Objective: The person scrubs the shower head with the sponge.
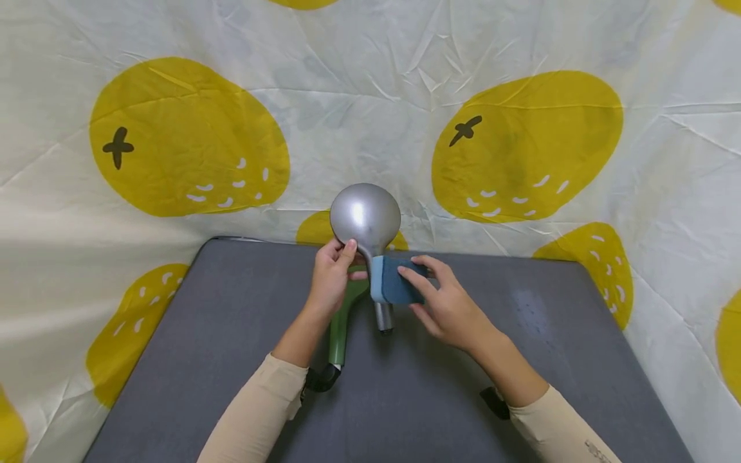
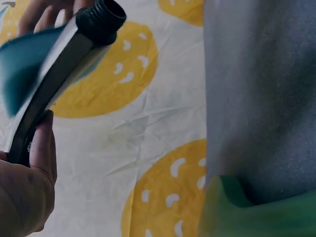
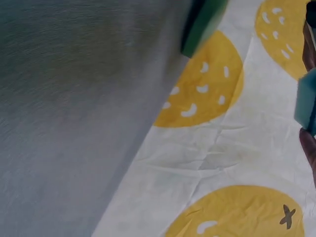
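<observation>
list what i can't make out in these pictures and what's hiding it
Head view: silver shower head, far face turned away, lower part partly behind the blue sponge.
Head view: green object, partly behind the left hand.
Left wrist view: green object, cut off by the bottom edge.
Right wrist view: sponge and fingers, cut off by the right edge.

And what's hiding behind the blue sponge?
In the head view, the handle of the silver shower head runs behind the blue sponge, and its lower end pokes out below. The handle's middle is covered there, so I can't see that part.
</observation>
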### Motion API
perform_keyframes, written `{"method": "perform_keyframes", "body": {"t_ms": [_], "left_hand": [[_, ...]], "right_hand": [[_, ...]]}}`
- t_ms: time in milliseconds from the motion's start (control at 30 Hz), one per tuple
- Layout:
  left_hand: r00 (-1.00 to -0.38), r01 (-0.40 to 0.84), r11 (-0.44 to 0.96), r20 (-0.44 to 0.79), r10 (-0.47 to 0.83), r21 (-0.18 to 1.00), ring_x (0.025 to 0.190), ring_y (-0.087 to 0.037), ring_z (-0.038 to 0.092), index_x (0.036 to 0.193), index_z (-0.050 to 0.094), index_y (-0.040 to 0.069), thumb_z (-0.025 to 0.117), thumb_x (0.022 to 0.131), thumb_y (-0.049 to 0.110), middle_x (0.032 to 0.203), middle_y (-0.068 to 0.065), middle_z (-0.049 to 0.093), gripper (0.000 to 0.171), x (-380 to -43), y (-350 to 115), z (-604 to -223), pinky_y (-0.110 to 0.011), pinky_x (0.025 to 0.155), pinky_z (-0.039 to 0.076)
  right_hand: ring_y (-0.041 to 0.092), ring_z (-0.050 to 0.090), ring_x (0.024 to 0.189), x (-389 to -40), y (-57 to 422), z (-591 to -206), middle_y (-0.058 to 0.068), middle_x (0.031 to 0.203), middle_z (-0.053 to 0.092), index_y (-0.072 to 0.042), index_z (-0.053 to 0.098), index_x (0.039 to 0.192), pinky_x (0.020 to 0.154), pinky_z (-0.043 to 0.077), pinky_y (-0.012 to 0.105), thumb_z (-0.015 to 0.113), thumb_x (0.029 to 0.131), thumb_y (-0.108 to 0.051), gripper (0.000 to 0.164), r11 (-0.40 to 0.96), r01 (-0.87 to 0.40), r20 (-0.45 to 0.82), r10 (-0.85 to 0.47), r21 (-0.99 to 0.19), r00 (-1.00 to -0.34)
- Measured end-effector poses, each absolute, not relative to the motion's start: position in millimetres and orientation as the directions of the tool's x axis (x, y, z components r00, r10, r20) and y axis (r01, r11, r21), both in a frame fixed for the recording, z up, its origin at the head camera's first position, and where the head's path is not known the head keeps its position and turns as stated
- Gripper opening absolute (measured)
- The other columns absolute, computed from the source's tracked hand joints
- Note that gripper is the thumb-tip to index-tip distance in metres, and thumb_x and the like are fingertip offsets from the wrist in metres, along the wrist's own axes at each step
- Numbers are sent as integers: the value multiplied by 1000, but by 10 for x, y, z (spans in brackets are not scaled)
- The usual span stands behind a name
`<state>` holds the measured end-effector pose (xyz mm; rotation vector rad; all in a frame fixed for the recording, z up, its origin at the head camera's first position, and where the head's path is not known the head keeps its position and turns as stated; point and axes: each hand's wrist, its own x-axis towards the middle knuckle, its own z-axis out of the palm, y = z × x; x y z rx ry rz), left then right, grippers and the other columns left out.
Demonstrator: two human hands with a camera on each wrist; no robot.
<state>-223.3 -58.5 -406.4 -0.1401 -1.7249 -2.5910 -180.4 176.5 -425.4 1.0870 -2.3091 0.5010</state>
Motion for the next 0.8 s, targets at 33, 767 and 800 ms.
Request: {"method": "perform_keyframes", "body": {"t_ms": [33,767,800], "left_hand": [[-995,77,-393,95,27,916,73,-11,69,111,58,-8,49,109,6,86,2,68,17,-2230,-586,-4072,-24,57,61],[-980,183,-486,198,-21,855,77,-12,67,115,58,-8,49,107,1,91,1,67,15,-2248,-647,-4042,-23,57,61],[-979,190,-485,205,-23,854,77,-11,67,115,57,-8,49,107,1,92,1,67,15,-2251,-652,-4040,-23,57,61]], "right_hand": [[40,57,121,-1831,1753,-4235,28,143,47,-6,51,148,93,58,50,85,82,-6,74,611,-781,605,-574,-133,-552],[27,59,120,-1742,1872,-4517,16,139,50,-3,40,149,94,61,48,76,93,-7,67,437,-667,334,-620,-604,-709],[26,59,119,-1718,1890,-4543,15,139,50,-4,40,150,94,61,48,75,93,-8,67,436,-657,315,-628,-615,-712]]}}
